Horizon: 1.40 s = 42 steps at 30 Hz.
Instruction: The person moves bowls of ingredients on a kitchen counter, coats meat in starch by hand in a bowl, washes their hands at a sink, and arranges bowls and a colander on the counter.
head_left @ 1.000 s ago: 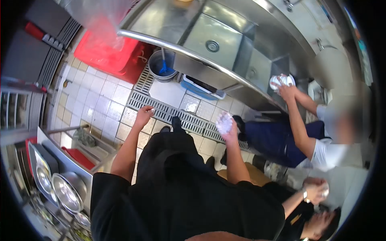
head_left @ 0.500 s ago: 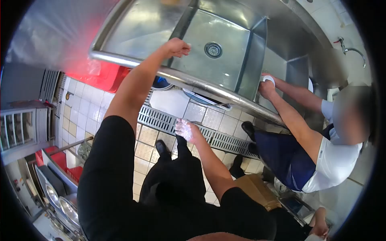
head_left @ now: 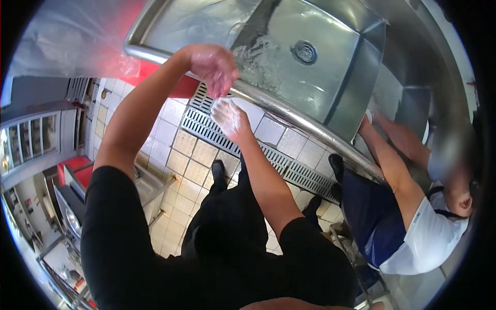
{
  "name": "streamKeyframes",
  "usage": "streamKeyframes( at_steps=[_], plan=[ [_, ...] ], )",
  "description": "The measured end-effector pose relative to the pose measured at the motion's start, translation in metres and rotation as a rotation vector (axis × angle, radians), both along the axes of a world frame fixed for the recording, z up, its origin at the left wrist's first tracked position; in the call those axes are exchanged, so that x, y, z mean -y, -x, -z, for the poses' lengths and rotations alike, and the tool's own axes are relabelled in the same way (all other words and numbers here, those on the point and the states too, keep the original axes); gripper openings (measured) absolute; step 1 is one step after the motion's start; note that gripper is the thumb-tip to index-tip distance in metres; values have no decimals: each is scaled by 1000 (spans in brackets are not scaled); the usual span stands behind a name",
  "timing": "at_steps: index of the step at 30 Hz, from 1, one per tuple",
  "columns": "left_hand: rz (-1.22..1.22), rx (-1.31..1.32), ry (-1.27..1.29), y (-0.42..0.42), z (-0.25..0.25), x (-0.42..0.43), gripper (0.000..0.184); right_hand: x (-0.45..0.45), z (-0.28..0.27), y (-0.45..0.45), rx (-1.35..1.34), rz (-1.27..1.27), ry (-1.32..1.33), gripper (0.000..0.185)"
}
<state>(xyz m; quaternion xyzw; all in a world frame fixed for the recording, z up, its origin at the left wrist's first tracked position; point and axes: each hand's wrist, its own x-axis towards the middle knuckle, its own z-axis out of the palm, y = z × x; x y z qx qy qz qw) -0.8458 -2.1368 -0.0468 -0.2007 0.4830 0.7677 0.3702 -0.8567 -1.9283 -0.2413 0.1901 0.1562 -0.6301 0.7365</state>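
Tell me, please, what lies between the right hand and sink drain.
Between the right hand and the drain, the head view shows the steel rim, then rippling water.

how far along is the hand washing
Looks done: water splashes in the sink, and the left hand looks wet and mostly free of white. In hand: the right hand, open outside the sink, wears a white coating, likely soap. To do: probably rinsing that coating off.

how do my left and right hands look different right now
The left hand looks wet and pinkish; the right hand has a white, foamy-looking coating. The left hand shows in front of the sink rail, fingers downward; the right hand shows against the floor, fingers up toward it. Both are open.
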Motion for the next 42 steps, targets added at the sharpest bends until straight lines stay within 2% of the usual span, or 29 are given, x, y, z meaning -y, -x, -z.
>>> streamKeyframes(
  at_steps=[1,2,3,4,6,7,9,10,11,13,15,17,20,21,23,24,26,28,30,31,32,33,34,35,36,37,39,40,42],
  plan=[
    [-99,28,85,-21,-18,-20,29,26,-7,-14,18,88,184,36],
    [-195,57,173,-41,-34,-34,25,42,-17,-24,7,113,222,35],
    [-94,-297,382,-66,-12,-38,24,59,-27,-35,-3,139,260,34],
    [-110,-64,688,-75,-24,-53,27,69,-38,-43,-49,101,149,33],
    [-62,-306,1194,-103,-10,-61,29,96,-9,-74,-5,142,88,27],
    [-269,-286,1261,-110,-10,-66,29,105,0,-85,-11,165,34,26],
    [-420,-299,1229,-95,-29,-68,28,107,6,-89,-113,229,-71,20],
    [-496,-308,1207,-83,-33,-71,28,100,14,-81,-100,132,30,17],
    [-494,-492,1215,-64,-28,-68,31,91,37,-72,-88,31,129,14],
    [-450,-566,1218,-3,-21,-74,32,82,-27,-67,-317,-18,-305,8],
    [-275,-622,1215,56,13,-67,32,76,-8,-63,-214,59,-124,19],
    [-148,-437,1401,91,64,-52,38,62,-4,-53,-256,71,25,30],
    [163,-150,1323,102,139,-13,40,35,-21,-22,-335,-138,68,30],
    [19,-112,1047,94,131,-11,39,23,-31,-13,-411,-166,63,29],
    [-246,-22,477,61,109,-2,37,23,11,6,-217,-174,48,25],
    [-261,0,416,48,80,-2,34,24,26,8,-105,-184,38,25],
    [-306,53,309,16,21,2,30,37,-5,0,-138,-146,-43,30],
    [-289,-239,419,-21,30,-14,27,62,-10,-12,19,-84,40,26],
    [-121,-298,966,-58,28,-43,26,92,-21,-36,-170,80,310,21],
    [76,-169,1430,-76,22,-63,28,94,-25,-42,-407,14,349,22],
    [-149,-90,1550,-108,18,-87,31,94,-21,-39,-641,-55,407,27],
    [-511,-451,1706,-148,29,-105,34,104,-7,-35,-868,-124,483,33],
    [-766,-385,1564,-181,38,-125,32,119,27,-46,-661,-190,390,31],
    [-809,-329,1514,-217,24,-150,31,132,61,-57,-439,-232,268,30],
    [-998,-55,1561,-291,38,-205,27,141,98,-64,-236,-254,127,28],
    [-1005,70,1558,-330,47,-237,20,112,7,-80,-297,-368,152,24],
    [-992,371,1508,-408,91,-310,15,108,-4,-105,-501,-482,241,31],
    [-1001,456,1500,-445,101,-359,13,85,-61,-136,-783,-544,104,32],
    [-1106,708,1277,-508,103,-460,12,68,-83,-176,-1030,-593,115,39]
  ],
)
